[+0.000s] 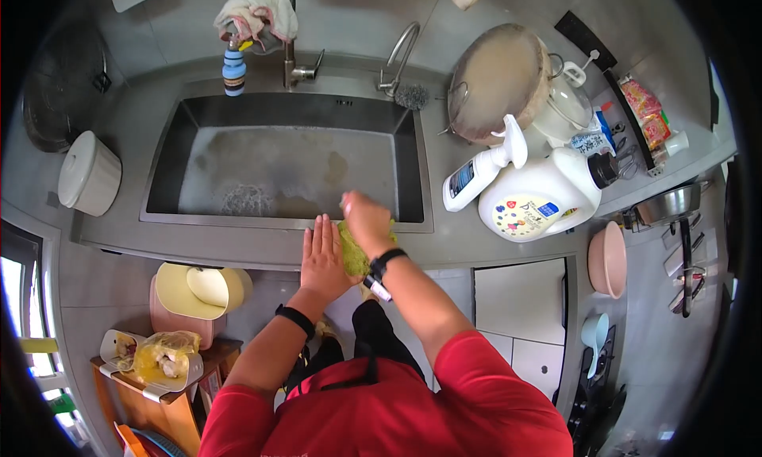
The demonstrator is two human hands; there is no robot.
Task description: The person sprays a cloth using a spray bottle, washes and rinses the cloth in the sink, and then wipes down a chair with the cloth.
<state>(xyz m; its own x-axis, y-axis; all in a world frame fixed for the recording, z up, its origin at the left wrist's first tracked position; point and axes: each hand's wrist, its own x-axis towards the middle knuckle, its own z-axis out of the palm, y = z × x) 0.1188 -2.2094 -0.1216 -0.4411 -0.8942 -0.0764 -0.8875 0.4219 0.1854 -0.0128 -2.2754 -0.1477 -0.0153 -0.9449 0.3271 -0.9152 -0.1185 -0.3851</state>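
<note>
A yellow-green cloth (354, 253) lies at the sink's front edge, between my two hands. My left hand (323, 258) is flat with fingers stretched out, its thumb side against the cloth. Closed in a fist, my right hand (367, 224) is on the cloth's upper right part; its fingertips are hidden. Just beyond both hands is the steel sink (409, 167), holding cloudy water with some foam and brownish patches.
A faucet (290, 68) and a blue bottle (233, 69) stand behind the sink. To the right are a spray bottle (484, 171), a large white detergent jug (540, 195) and a round board (496, 84). A white lidded bin (90, 173) sits left.
</note>
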